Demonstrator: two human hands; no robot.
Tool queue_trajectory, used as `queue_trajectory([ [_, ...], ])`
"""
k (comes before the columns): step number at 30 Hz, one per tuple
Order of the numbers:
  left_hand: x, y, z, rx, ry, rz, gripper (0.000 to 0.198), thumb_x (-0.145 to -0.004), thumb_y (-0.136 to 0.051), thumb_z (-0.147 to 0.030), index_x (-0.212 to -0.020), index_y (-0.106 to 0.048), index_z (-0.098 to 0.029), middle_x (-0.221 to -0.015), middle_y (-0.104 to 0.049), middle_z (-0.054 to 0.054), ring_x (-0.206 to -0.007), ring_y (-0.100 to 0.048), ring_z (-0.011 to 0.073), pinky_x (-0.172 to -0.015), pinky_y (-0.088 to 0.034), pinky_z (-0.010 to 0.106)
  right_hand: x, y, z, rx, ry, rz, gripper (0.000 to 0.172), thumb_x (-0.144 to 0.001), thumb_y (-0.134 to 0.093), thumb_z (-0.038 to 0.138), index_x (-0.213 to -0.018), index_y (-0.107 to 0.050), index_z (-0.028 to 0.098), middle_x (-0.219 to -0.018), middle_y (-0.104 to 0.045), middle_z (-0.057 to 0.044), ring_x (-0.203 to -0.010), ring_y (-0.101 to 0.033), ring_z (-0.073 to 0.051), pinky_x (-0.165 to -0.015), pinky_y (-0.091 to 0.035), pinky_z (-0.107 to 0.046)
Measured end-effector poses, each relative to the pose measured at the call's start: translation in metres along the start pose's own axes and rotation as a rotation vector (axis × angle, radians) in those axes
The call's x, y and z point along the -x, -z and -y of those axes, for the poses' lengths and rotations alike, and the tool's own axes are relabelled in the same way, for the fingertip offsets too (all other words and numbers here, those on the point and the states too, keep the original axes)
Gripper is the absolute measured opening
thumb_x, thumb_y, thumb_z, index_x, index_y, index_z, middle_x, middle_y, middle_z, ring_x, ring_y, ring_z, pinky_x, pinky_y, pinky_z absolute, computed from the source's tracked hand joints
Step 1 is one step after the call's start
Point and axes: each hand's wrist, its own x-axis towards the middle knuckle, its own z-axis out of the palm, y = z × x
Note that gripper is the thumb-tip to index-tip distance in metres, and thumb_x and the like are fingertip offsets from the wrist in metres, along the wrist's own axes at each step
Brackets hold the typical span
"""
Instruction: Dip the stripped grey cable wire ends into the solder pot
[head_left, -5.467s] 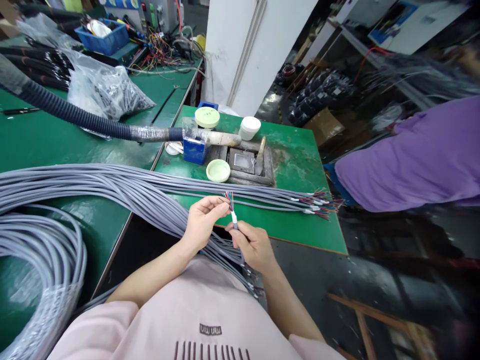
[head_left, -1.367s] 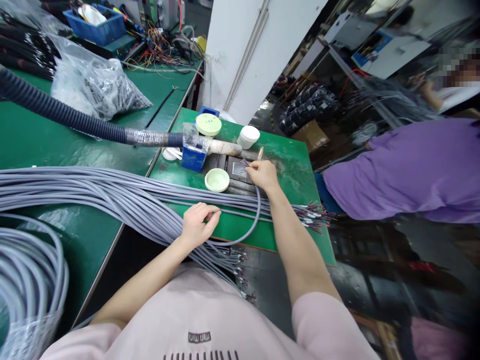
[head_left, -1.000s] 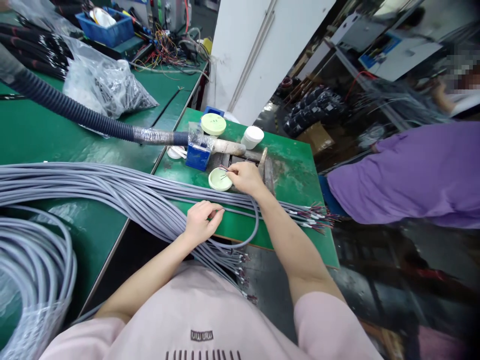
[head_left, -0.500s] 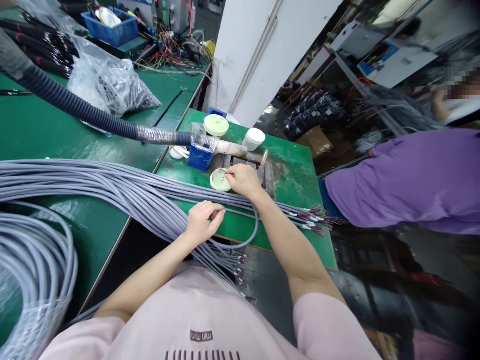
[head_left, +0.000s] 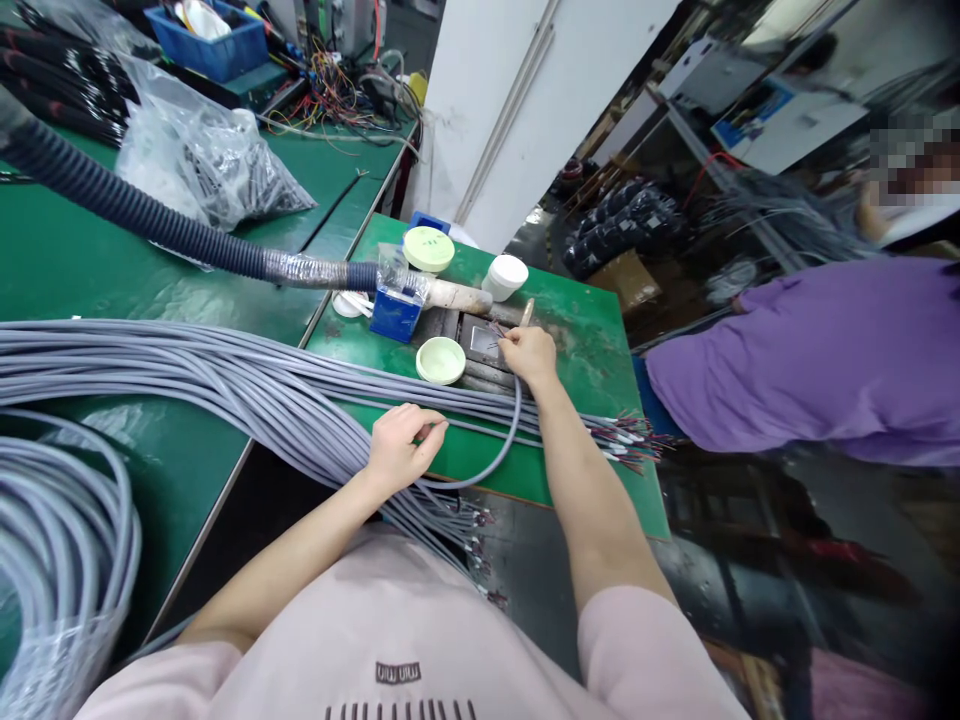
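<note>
Benches: you're at two green work tables (head_left: 90, 280) set edge to edge, the smaller one (head_left: 592, 350) right in front of you.
Co-worker: a person in a purple top (head_left: 810, 350) leans in from your right, well apart from your hands.
Cable bundle: a thick run of grey cables (head_left: 225, 375) lies across both tables, its stripped coloured ends (head_left: 630, 440) fanning off the right edge; more grey cable sits coiled (head_left: 60, 540) at your lower left.
Hose: a dark corrugated hose (head_left: 135, 215) slants in from the left and ends at the blue box (head_left: 394, 312).
Bag: a clear plastic bag (head_left: 202, 170) of dark small parts rests behind the hose.
Solder pot: the grey metal tray with a square well (head_left: 480, 340) sits beside the blue box.
Lids and jars: a pale green dish (head_left: 440, 360) just left of the well, a green lid (head_left: 428, 248) and a white jar (head_left: 504, 276) behind it.
Your cable: one grey cable (head_left: 502, 440) loops from your left hand up to your right, clear of the bundle.
Right hand: your right hand (head_left: 529, 352) pinches that cable near its end, fingers closed on it, with the bared wire tips (head_left: 495, 330) held over the well; whether they touch it, you can't tell from here.
Left hand: your left hand (head_left: 401, 450) rests on the bundle at the table's near edge, thumb and forefinger nipped round the same grey cable.
</note>
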Motion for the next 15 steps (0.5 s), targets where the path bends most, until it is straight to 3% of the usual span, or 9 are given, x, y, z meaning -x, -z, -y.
queue_trajectory([
  [7, -0.0010, 0.0002, -0.0005, 0.009, 0.007, -0.004, 0.014, -0.087, -0.057, -0.023, -0.077, -0.066, -0.018, -0.055, -0.056, -0.001, -0.053, -0.051, 0.0114, -0.056, -0.041, 0.025, -0.0034, -0.0052, 0.0009, 0.021, -0.014, 0.024, 0.030, -0.080, -0.051, 0.028, -0.093, -0.077, 0.020, -0.097, -0.075, -0.013, -0.095, -0.067, -0.027, -0.080, -0.047, -0.031],
  [15, -0.0010, -0.0001, 0.0000, 0.006, 0.011, -0.011, 0.015, -0.086, -0.057, -0.023, -0.076, -0.066, -0.018, -0.054, -0.055, -0.002, -0.053, -0.051, 0.0113, -0.056, -0.041, 0.025, -0.0061, -0.0078, -0.0002, -0.039, -0.019, 0.027, 0.027, -0.076, -0.054, 0.025, -0.088, -0.077, 0.019, -0.091, -0.075, -0.011, -0.090, -0.067, -0.025, -0.077, -0.047, -0.030],
])
